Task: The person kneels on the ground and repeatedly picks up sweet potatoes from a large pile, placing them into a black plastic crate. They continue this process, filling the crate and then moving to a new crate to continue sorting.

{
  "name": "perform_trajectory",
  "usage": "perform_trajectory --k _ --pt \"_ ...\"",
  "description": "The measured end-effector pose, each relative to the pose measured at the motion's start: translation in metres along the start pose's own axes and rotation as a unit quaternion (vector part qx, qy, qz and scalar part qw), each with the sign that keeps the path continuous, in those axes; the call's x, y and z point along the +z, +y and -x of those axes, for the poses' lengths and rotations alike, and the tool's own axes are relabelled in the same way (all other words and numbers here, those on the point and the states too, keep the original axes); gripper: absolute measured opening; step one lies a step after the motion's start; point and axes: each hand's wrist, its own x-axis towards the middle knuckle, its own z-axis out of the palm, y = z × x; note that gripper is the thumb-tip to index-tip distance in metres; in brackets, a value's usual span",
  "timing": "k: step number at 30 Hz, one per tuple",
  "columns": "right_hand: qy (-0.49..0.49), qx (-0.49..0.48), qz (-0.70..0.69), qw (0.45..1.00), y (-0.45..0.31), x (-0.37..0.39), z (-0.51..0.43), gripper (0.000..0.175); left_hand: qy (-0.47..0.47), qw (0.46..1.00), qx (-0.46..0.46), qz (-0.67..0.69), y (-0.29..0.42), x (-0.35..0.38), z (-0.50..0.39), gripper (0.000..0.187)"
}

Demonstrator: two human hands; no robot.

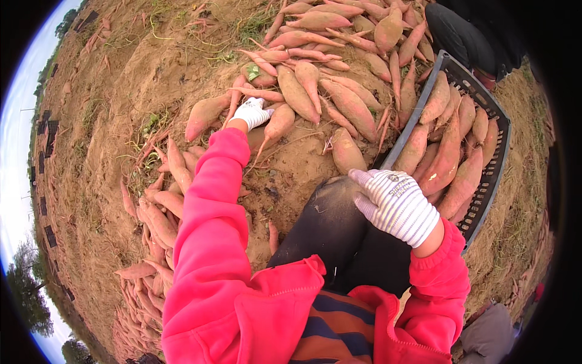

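Observation:
My left hand [251, 113], in a white striped knit glove, reaches into loose sweet potatoes on the soil. Its thumb lies against a rounded sweet potato [279, 122] with a thin tail root; the other fingers are mostly hidden. To its left rests a thick sweet potato [205, 116]. Over my dark-trousered knee is my right hand [398, 204], gloved alike, thumb and forefinger apart and nothing visible between them. Just beyond its forefinger a soil-covered sweet potato [347, 151] lies on the ground. Beside that hand stands a black plastic crate [493, 182] holding several sweet potatoes [448, 159].
A large heap of sweet potatoes [327, 20] spreads ahead, and another pile [159, 218] lies left of my sleeve. Another person's dark-clothed leg [454, 38] is beyond the crate. Grey clothing [489, 334] shows at lower right. More dark crates [51, 136] stand far left.

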Motion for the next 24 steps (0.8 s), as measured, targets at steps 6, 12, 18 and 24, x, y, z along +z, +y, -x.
perform_trajectory --k 6,12,18,24 --pt "0.014 -0.005 0.009 1.0 0.001 0.002 0.0 0.034 -0.04 0.996 -0.07 0.026 -0.011 0.013 0.073 0.062" --pt "0.008 -0.032 0.022 0.999 0.003 0.003 0.0 0.035 0.065 0.819 -0.055 0.568 -0.039 -0.028 0.155 0.045" --pt "-0.011 0.015 0.08 0.997 -0.023 0.0 0.006 0.036 0.041 0.639 -0.167 0.75 -0.067 -0.062 0.197 0.053" --pt "-0.016 -0.093 0.075 0.993 -0.044 0.013 0.028 0.034 -0.038 0.958 -0.277 -0.064 -0.056 -0.079 0.182 0.066"
